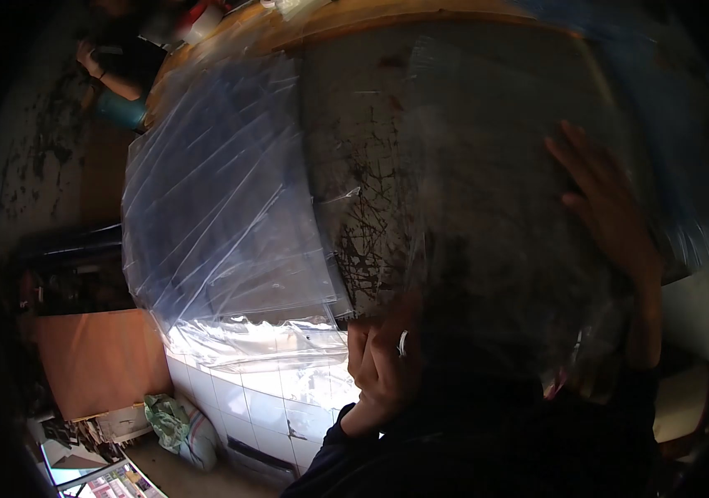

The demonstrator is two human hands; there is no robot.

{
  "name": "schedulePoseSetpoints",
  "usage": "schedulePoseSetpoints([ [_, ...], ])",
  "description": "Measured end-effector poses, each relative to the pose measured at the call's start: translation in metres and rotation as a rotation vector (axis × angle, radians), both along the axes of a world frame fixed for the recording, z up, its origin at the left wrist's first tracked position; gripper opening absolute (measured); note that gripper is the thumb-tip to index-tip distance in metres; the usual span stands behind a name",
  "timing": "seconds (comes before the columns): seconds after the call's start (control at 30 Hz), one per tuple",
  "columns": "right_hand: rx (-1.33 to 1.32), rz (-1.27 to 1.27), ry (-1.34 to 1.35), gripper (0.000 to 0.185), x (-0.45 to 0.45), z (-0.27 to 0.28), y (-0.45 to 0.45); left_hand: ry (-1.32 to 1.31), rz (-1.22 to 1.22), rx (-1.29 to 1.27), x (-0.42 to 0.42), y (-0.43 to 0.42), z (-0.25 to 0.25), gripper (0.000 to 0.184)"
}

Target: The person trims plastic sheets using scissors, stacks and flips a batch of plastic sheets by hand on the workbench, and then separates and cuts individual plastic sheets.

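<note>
A thin clear plastic sheet point(495, 191) covers the right part of a dark, scratched work surface point(367, 191). My right hand point(607, 199) lies flat on this sheet with its fingers spread. Low in the middle, by the near edge, my left hand point(383, 353) has its fingers curled at the sheet's lower left corner. A ring shows on that hand, and its fingertips are partly hidden. To its left rests a pile of creased clear plastic sheets point(221, 191), its front end hanging over the near edge.
A wooden strip point(354, 26) borders the far side. Another person's arm point(118, 83) shows at the upper left. Below the pile are white tiles point(246, 394), an orange-brown panel point(105, 361) and a green bag point(168, 422). Bluish plastic point(678, 158) lies at the far right.
</note>
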State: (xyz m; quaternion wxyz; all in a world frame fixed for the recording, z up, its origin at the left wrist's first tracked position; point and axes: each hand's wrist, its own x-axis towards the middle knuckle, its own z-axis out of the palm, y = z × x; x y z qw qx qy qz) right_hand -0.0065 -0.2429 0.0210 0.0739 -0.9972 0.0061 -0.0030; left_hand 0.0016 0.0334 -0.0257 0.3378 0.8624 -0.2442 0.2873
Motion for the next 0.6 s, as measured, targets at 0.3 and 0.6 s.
schedulePoseSetpoints([
  [0.3, -0.026, -0.053, 0.024, 0.058, 0.003, 0.002, 0.004, 0.091, -0.065, 0.09, 0.0, 0.003, 0.011, 0.025],
  [0.6, -0.029, -0.282, -0.077, 0.055, -0.001, -0.009, 0.022, 0.116, -0.212, 0.128, -0.002, 0.003, 0.013, 0.018],
])
